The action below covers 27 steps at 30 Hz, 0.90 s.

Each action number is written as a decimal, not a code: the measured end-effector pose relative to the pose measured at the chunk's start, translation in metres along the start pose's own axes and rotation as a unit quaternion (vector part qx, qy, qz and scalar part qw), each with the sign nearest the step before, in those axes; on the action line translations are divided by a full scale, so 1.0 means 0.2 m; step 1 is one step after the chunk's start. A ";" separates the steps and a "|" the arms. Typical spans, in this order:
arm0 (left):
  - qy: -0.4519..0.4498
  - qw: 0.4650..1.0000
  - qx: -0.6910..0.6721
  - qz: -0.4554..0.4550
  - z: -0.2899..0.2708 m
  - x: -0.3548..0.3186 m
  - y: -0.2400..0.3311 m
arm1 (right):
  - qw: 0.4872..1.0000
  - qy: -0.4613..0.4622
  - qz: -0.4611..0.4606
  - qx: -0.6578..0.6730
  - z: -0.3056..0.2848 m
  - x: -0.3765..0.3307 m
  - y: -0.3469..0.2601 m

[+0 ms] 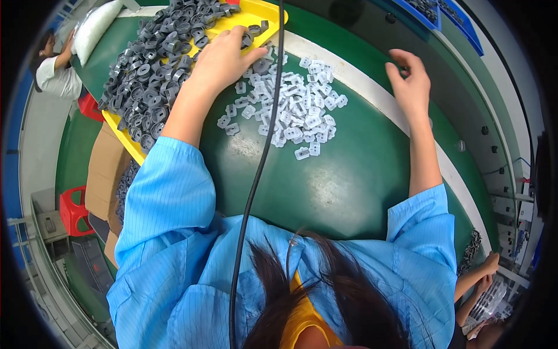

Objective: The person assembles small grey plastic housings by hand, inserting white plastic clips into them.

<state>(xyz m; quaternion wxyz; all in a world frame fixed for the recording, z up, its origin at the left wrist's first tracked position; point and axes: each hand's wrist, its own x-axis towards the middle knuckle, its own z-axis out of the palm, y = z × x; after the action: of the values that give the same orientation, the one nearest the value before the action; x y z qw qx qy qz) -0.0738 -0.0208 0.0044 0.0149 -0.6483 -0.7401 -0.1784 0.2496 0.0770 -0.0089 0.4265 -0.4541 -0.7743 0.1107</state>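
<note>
Left grip is lowered over the grey parts at the tray's right side, its thumb held apart from the fingers and reaching toward the clear parts; whether the fingertips pinch anything cannot be told, as the hand's back hides them. The right grip hangs well apart, at the right beyond the bench's white strip as seen from above, thumb and forefinger spread with a gap between, the other fingers partly curled.

The grey parts lie heaped in a yellow tray at the far left, a few of them loose just right of the left fingers. The clear parts form a loose, flat pile on the green bench, between the two hands and nearer the left one. A black cable runs from far to near, across the view of the pile.

Farther left are a white bag with a co-worker beside it, a cardboard box and a red stool. Blue bins stand at the far right; at the near right is another person's hand.
</note>
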 end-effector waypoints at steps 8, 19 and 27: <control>0.028 0.973 -0.217 0.078 -0.06 -0.04 0.34 | 0.935 -0.348 0.016 0.071 0.00 -0.10 -0.27; -0.023 0.929 -0.358 0.092 0.11 -0.06 0.48 | 0.851 -0.304 0.185 0.385 0.00 -0.06 -0.23; -0.118 0.924 -0.326 0.165 0.11 -0.05 0.46 | 0.968 -0.114 0.036 0.221 0.06 -0.09 -0.32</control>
<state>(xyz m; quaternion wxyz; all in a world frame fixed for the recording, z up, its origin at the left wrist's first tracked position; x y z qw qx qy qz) 0.0200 -0.0151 0.0046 -0.2554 -0.7465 -0.5204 -0.3268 0.2056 0.0281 0.0095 0.4205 -0.3608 -0.7574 0.3455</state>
